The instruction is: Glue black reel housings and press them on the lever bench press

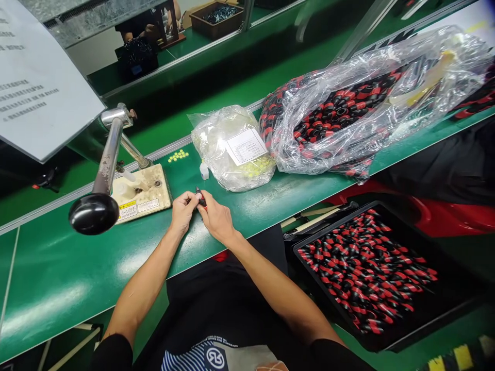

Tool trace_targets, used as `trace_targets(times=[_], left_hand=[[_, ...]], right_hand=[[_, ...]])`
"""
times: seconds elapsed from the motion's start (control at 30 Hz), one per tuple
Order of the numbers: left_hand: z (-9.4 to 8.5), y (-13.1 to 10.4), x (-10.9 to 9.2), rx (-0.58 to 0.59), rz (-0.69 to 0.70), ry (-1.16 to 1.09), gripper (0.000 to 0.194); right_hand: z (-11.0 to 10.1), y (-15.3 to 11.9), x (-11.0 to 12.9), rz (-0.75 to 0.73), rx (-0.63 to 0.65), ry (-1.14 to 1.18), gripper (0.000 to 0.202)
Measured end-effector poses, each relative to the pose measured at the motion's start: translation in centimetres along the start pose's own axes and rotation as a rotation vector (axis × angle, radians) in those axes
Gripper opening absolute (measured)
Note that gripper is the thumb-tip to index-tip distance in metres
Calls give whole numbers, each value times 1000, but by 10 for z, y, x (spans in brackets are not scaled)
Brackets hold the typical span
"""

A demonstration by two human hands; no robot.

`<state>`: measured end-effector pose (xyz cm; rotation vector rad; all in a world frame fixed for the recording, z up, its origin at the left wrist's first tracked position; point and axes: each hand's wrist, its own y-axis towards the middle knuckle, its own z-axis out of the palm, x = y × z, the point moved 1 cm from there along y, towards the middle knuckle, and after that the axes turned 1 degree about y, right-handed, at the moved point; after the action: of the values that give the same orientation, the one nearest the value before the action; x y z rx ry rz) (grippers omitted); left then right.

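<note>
Both hands meet over the green bench. My left hand [183, 210] has its fingers pinched at the near side of a small black and red part [200, 198]. Wrapped round the same part from the right is my right hand [216, 216]. The part's dark tip points up, away from me; its lower portion is hidden by the fingers. To the left stands a hand press with a black ball handle [94, 213] and a cream base plate [162, 185]. Small yellow pieces [178, 155] lie behind the hands, near a little white bottle [204, 170].
A clear bag with a white label [246, 147] lies beyond my hands. Right of it, a large open plastic bag [286, 149] holds black and red parts. A black tray [436, 247] of similar parts sits lower right. A paper sheet [42, 77] hangs upper left.
</note>
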<state>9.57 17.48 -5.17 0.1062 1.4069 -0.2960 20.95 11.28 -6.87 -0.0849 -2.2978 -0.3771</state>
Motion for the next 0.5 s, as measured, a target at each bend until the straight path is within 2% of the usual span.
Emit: trace_targets(times=[0.1, 0.2, 0.23, 0.33, 0.43, 0.5], left_hand=[[2, -2, -2, 65, -47, -61, 42], [3, -2, -4, 157, -194, -265, 20], [3, -1, -5, 175, -252, -332, 22], [2, 1, -5, 163, -366, -440, 32], [-1, 2, -4, 124, -404, -473, 25], [-1, 3, -3, 110, -409, -481, 22]], right_hand=[[-7, 3, -3, 13, 38, 76, 41], [-18, 3, -8, 45, -23, 290, 37], [-21, 2, -10, 73, -37, 368, 36], [-27, -3, -18, 188, -13, 616, 29], [-28, -10, -21, 249, 75, 796, 28], [-28, -13, -20, 252, 131, 791, 30]])
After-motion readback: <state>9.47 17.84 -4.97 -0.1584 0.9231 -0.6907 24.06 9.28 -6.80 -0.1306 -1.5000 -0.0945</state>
